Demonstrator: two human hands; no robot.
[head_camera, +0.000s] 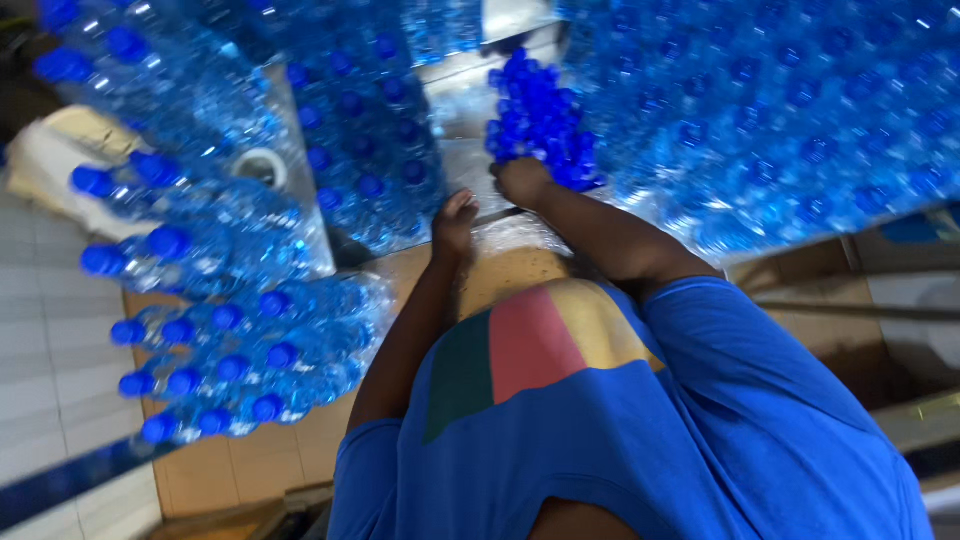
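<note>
Both my arms reach forward over my blue shirt. My right hand (522, 181) is closed against the lower edge of a plastic-wrapped pack of water bottles (540, 120) with dark blue caps facing me. My left hand (455, 222) sits a little lower and to the left, with its fingers curled, beside the clear plastic film (505, 232) under that pack. Motion blur hides whether the left hand grips the film.
Wrapped packs of blue-capped bottles are stacked all around: a tall stack at left (230, 340), another at centre left (365, 140), and a wide wall of them at right (780, 110). A roll of tape (260, 166) lies on the left stack. Tan floor tiles (240, 470) show below.
</note>
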